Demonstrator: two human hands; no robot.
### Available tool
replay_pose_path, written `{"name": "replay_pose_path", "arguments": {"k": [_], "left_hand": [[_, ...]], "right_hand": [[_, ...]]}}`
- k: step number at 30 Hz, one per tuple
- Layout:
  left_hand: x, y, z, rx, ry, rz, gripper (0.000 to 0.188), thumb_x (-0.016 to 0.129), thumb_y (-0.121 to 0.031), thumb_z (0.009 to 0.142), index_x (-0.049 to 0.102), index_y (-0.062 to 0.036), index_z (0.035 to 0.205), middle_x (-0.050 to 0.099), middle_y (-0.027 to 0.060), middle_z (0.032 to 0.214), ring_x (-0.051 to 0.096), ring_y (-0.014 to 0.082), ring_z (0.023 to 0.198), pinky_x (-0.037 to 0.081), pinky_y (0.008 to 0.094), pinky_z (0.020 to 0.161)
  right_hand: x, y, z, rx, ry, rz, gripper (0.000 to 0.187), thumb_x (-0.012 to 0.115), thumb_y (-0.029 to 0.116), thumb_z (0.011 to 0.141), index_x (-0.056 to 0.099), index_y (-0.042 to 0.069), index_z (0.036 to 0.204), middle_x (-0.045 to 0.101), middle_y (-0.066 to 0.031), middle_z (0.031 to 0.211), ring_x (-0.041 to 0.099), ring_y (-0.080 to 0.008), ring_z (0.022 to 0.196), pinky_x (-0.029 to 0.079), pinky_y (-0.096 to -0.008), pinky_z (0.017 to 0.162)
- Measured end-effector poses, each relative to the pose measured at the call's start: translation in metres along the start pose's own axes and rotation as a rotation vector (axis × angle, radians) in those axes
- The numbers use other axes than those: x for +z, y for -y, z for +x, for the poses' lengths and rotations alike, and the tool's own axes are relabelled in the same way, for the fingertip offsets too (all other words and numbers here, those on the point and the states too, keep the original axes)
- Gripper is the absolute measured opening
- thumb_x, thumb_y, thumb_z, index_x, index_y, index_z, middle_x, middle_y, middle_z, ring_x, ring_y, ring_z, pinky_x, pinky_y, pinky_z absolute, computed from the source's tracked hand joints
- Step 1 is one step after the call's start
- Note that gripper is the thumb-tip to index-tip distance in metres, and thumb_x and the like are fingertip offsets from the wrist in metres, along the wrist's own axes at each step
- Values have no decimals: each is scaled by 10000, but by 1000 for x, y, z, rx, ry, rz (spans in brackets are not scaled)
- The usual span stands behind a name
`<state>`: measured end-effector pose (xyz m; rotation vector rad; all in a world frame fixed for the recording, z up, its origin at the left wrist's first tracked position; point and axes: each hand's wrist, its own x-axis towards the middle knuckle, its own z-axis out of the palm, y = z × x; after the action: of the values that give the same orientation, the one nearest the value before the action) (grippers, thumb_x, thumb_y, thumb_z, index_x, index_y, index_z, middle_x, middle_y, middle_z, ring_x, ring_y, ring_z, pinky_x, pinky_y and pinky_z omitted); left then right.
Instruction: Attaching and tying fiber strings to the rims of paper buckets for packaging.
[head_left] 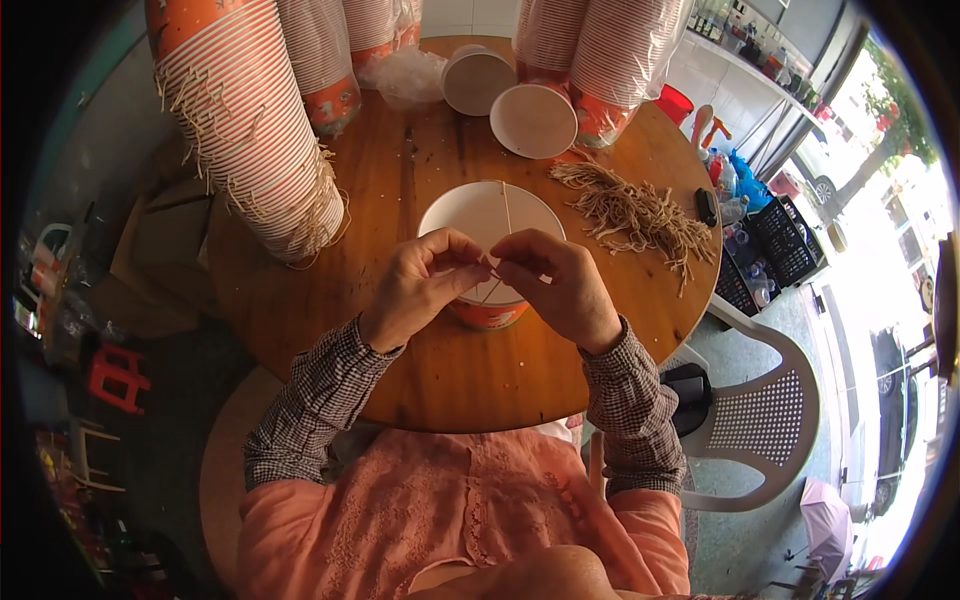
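A white paper bucket point(470, 212) with an orange printed wall stands open on the round wooden table point(400, 330). A thin tan string point(506, 205) runs across its mouth from the far rim to my fingers. My left hand point(420, 285) and my right hand point(560, 285) meet over the near rim, and both pinch the string between thumb and fingertips. A loose heap of the same tan strings point(640, 215) lies on the table to the right of the bucket.
Tall stacks of orange-and-white buckets point(250, 120) lean at the back left, some with strings hanging; more wrapped stacks point(610, 60) stand at the back right. Two upturned buckets point(530, 120) lie between them. A white plastic chair point(770, 410) stands to the right, a red stool point(115, 375) to the left.
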<state>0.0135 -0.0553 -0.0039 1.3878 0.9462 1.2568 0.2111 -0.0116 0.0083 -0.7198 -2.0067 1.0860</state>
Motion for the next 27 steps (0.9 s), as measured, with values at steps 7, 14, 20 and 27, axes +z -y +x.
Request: {"name": "replay_pose_path", "arguments": {"k": [7,14,20,27], "left_hand": [[4,3,-1,44,1,-18,89,626,0,884,576,2,958,597,-1,908,584,61,869,492,211,786],[6,-4,-2,-32,42,-54,71,587,-26,909,576,4,972,596,6,918,583,71,870,492,223,792],[2,-1,0,-45,87,-29,84,598,-46,909,579,-5,979,604,6,918,583,65,853,495,221,782],[2,-7,2,-111,124,11,85,618,-62,902,588,-12,964,603,-14,864,562,49,815,487,219,765]], "right_hand": [[-1,4,-1,84,77,-68,137,641,57,883,621,-25,991,647,-35,851,589,-64,775,488,-224,708],[9,-4,-1,1,-98,79,95,632,83,857,617,-7,882,659,-50,769,606,-96,693,492,-254,638],[5,1,0,82,-70,124,78,622,65,852,610,-6,883,647,-39,760,597,-78,698,492,-249,630],[-1,1,-5,77,22,-26,68,604,54,894,589,-4,926,629,-33,746,615,-91,673,490,-233,612]]}}
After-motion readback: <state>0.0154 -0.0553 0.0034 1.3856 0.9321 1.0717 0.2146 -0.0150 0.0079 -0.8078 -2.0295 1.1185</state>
